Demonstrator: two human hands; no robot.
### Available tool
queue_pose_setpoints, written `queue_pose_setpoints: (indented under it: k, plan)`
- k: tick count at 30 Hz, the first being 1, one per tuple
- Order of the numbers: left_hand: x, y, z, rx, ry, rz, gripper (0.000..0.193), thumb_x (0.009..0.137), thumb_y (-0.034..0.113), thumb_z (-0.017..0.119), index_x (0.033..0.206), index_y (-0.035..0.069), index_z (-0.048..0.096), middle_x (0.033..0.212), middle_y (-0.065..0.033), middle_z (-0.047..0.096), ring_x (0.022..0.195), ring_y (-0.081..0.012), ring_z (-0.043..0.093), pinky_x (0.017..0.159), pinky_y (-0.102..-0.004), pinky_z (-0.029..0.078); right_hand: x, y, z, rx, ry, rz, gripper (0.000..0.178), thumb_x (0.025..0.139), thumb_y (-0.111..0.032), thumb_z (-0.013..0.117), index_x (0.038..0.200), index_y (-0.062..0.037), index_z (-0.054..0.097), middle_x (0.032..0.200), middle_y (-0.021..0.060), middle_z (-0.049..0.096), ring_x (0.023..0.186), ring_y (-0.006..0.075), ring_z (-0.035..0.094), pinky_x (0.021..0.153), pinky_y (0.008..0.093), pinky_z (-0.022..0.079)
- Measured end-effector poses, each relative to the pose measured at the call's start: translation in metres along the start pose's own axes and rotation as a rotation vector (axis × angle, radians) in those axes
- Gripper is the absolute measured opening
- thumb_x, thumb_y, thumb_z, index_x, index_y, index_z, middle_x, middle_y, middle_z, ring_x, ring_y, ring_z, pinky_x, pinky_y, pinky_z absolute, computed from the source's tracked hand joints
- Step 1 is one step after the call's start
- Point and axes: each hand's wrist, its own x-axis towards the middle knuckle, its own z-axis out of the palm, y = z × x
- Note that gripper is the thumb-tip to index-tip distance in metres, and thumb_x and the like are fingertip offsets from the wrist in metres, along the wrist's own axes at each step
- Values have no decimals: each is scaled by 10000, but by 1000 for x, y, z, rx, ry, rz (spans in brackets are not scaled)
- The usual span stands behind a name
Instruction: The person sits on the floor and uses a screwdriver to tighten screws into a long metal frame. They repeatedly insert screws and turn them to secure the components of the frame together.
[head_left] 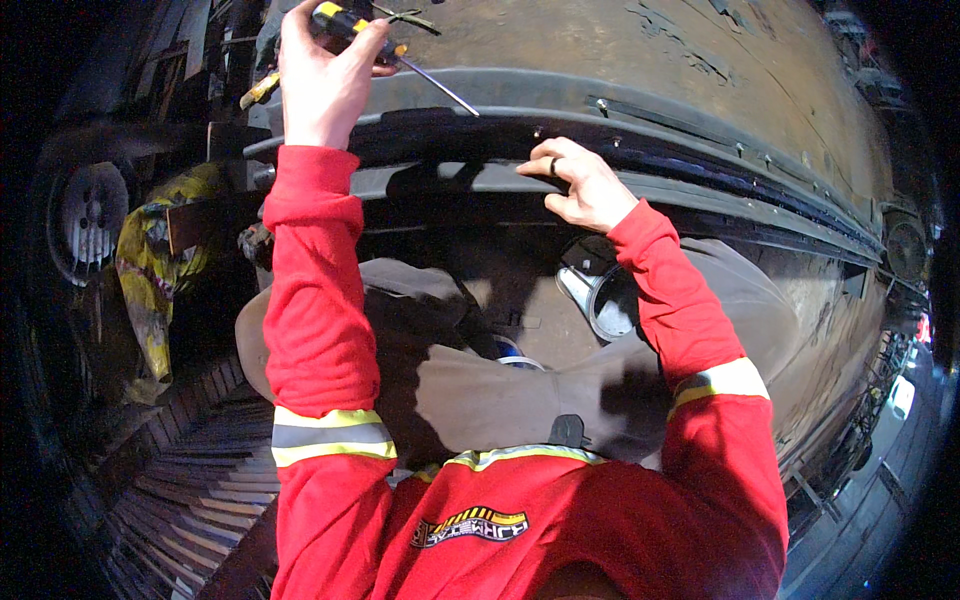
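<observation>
My left hand [325, 85], at the upper left, is closed around the black and yellow handle of a screwdriver [342, 22]. The bare shaft slants down to the right, and its tip hangs over a long dark metal rail [690, 165], apart from my other hand. Over the same rail, right of that tip, is my right hand [590, 190], a dark ring on one finger. Its fingers are bent and drawn together toward the thumb; whatever may be between them is too small to make out. Several small screws [740, 149] stick up along the rail.
A rusty brown metal surface [760, 60] lies beyond the rail. At left are a yellow cloth [150, 260], a wheel [92, 220] and stacked slats [200, 510]. A round, pale-rimmed container [610, 305] sits below my right hand, beside my grey-clad legs [520, 405].
</observation>
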Motion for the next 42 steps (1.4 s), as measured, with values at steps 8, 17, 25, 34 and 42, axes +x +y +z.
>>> queue_pose_setpoints:
  k: [8, 17, 25, 34, 42]
  plan:
    - [1, -5, -2, -3, 5, 27, 560, 781, 49, 738, 1252, 9, 438, 998, -179, 591, 827, -226, 661, 608, -330, 612, -11, 1, -6, -204, 62, 8, 329, 621, -122, 721, 930, -45, 639, 958, 86, 610, 917, 270, 572, 800, 376, 460]
    - [0, -4, 5, 20, -9, 18, 562, 788, 60, 733, 1260, 11, 431, 992, -175, 601, 820, -206, 660, 615, -325, 610, -23, 8, -4, -49, 148, -23, 356, 617, -75, 740, 963, -51, 660, 983, 93, 623, 906, 276, 597, 786, 372, 485]
    - [1, -1, 5, 40, 13, 55, 542, 797, 60, 726, 1255, 6, 443, 995, -171, 608, 848, -216, 654, 629, -335, 612, -45, 12, -22, -217, 150, 40, 325, 620, -77, 717, 943, -71, 680, 947, 80, 612, 883, 258, 578, 798, 364, 454]
    - [0, 6, 12, 6, 12, 21, 554, 788, 78, 740, 1257, 9, 454, 980, -147, 603, 834, -200, 648, 624, -314, 605, -43, 10, -21, -169, 220, 71, 281, 619, -119, 736, 893, -94, 678, 898, 50, 589, 860, 235, 555, 760, 352, 428]
    - [-3, 6, -2, -6, 22, 37, 541, 789, 57, 727, 1244, -8, 441, 953, -183, 612, 783, -195, 660, 613, -318, 605, -42, 7, -21, -207, 194, 78, 277, 635, -130, 729, 904, -93, 676, 909, 50, 591, 864, 234, 554, 770, 353, 421]
